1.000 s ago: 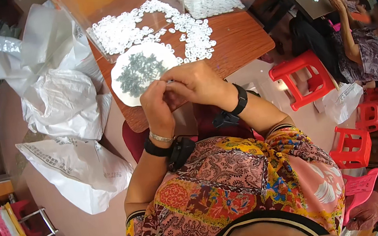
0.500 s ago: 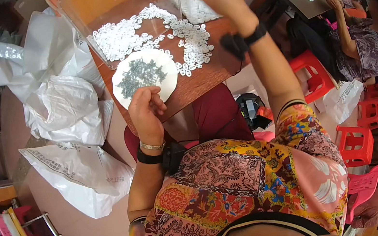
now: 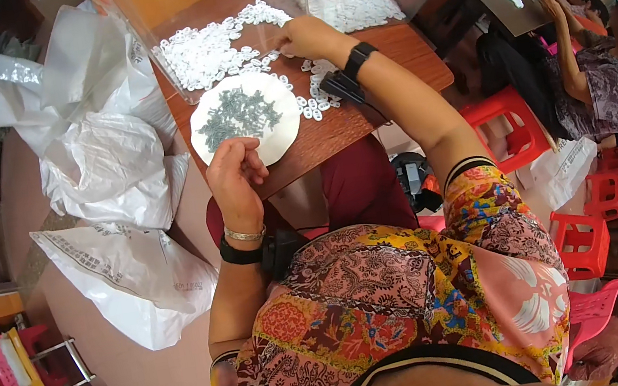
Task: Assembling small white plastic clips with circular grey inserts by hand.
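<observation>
My left hand (image 3: 233, 179) is curled at the near rim of a round cream plate (image 3: 285, 131), thumb and fingers drawn together; whatever they hold is hidden. On the plate lies a loose heap of small grey-green slender pieces (image 3: 241, 115). Over the wooden table, my right hand (image 3: 308, 38) reaches down with bent fingers pinched at the edge of the scattered white oval pieces (image 3: 201, 56), each with small holes. Its fingertips are too small to show what lies between them. More white ovals (image 3: 318, 104) lie beneath and beside my right wrist.
A clear plastic box (image 3: 353, 6) filled with white pieces stands at the back right of the table (image 3: 416, 57). Clear panels rise at the back left. White sacks (image 3: 103, 152) crowd the floor at left. Red stools (image 3: 507, 127) and another person (image 3: 586, 71) are at right.
My right hand has come down and left from above the clear box to the loose white ovals. My left hand stays curled by the plate. The view has shifted slightly.
</observation>
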### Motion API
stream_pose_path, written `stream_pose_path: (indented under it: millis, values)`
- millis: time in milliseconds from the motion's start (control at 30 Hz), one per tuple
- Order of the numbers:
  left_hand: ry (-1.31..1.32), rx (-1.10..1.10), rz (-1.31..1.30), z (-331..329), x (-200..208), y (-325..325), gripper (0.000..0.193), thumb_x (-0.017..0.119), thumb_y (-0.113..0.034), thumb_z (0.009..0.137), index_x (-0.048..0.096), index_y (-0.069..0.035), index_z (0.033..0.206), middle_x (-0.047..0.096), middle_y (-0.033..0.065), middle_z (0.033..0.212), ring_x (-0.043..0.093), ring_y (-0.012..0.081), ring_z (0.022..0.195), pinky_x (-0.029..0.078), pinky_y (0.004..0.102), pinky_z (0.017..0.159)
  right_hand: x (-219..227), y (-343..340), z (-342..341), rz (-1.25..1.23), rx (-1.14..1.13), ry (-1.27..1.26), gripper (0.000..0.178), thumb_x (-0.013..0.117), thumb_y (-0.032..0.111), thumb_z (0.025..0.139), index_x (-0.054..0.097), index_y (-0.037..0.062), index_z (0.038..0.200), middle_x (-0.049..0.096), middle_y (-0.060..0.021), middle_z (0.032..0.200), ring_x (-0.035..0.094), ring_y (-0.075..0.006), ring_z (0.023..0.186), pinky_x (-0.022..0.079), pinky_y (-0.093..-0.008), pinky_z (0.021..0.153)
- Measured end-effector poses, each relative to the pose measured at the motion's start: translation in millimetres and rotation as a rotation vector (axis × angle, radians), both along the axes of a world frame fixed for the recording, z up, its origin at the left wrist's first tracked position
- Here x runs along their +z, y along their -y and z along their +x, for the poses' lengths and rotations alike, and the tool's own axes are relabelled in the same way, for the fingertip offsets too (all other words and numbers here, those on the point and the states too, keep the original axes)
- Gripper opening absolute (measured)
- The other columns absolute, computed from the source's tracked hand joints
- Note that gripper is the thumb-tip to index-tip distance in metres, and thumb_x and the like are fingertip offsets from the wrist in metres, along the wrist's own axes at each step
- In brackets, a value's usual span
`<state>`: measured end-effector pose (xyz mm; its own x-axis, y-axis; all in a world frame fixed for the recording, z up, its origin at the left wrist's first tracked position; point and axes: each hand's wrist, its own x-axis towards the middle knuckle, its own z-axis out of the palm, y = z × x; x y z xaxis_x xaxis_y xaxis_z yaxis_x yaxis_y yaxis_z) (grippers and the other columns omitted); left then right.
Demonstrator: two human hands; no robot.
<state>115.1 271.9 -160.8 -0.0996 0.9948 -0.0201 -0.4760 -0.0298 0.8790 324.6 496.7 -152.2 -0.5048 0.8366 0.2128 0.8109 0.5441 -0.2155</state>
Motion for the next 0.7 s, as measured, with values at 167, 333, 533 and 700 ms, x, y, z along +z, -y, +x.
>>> stream_pose_path:
  millis: [167,333,533,700]
  values:
    - [-0.005,0.019,-0.012,-7,0,2,0.024,0.046,-0.018,0.09,0.06,0.001,0.084,0.051,0.002,0.06,0.047,0.0098,0.049,0.033,0.0199,0.044,-7,1,-23,0.003,0.064,0.101,0.019,0.065,0.021,0.071,0.07,0.0106,0.086,0.066,-0.0147,0.081,0.063,-0.0321,0.078,0.05,-0.0401,0.072]
    - [-0.007,0.003,-0.002,-6,-3,-2,0.024,0.045,-0.018,0.09,0.06,0.0,0.084,0.051,0.0017,0.06,0.047,0.0094,0.049,0.033,0.0195,0.044,-14,-5,-19,0.072,0.066,0.216,0.017,0.059,0.02,0.075,0.067,0.0091,0.086,0.064,-0.0161,0.08,0.061,-0.0345,0.077,0.048,-0.0427,0.07]
    - [-0.024,-0.026,-0.002,-5,-1,-1,0.024,0.045,-0.018,0.09,0.061,0.0,0.083,0.051,0.0009,0.061,0.047,0.0085,0.05,0.033,0.0191,0.045,-4,14,-11,0.087,0.061,0.143,0.016,0.058,0.018,0.079,0.068,0.0096,0.088,0.065,-0.0134,0.079,0.063,-0.0288,0.073,0.049,-0.0385,0.067]
    - [-0.067,-0.04,-0.012,-4,-1,-1,0.024,0.044,-0.017,0.09,0.061,-0.001,0.084,0.051,0.0004,0.062,0.047,0.0082,0.05,0.033,0.0187,0.045,8,35,-3,-0.305,-0.036,-0.35,0.014,0.062,0.019,0.083,0.068,0.0065,0.085,0.064,-0.0036,0.073,0.059,-0.0113,0.065,0.046,-0.0245,0.059]
